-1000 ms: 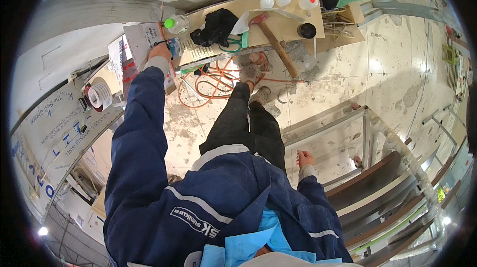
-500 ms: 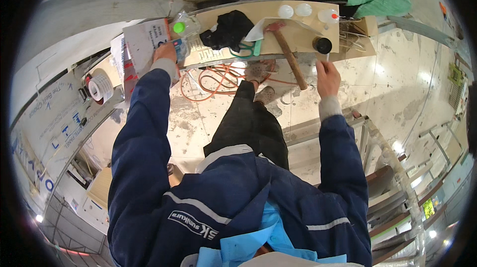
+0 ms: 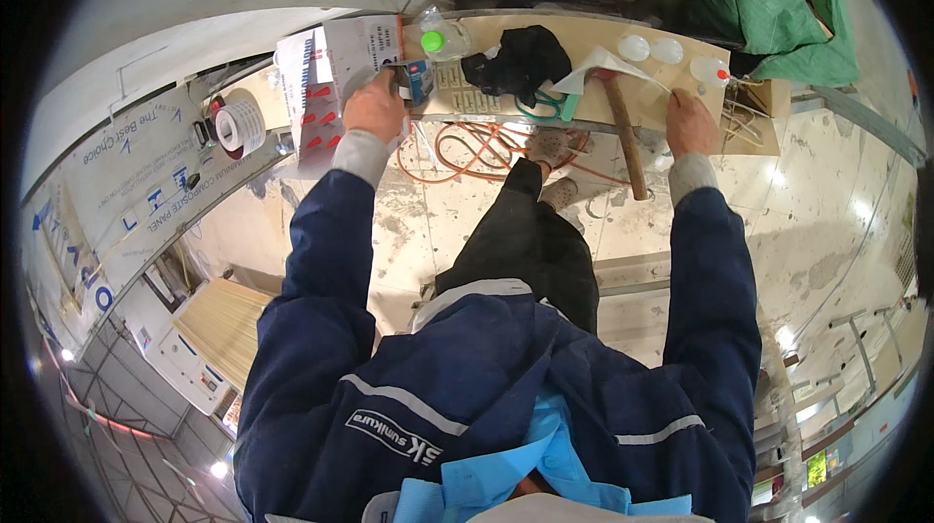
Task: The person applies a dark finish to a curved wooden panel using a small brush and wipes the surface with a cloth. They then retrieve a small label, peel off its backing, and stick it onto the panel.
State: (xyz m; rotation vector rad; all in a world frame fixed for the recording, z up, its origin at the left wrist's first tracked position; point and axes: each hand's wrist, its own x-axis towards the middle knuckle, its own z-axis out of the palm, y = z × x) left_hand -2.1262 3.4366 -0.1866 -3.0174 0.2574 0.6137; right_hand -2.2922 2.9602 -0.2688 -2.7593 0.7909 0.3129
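Note:
My left hand is at the edge of the white printed carton, its fingers curled against a small blue-and-grey packet; what they grip is hidden. At the bench's right end, my right hand has its fingers drawn together beside the tip of a white sheet. Whatever is in those fingers cannot be made out. A hammer with a wooden handle lies between my hands, its handle jutting over the front edge. Left of it are green-handled scissors and a black cloth.
A clear bottle with a green cap stands behind the packet. Several pale strips lie nearby. White round containers stand at the back right, near a green sack. An orange hose coils on the floor; a white roll sits left.
The view has shifted, so the bench appears farther right. A round black thing on a pale stem at my right hand is no longer visible. My right hand has come to the bench edge.

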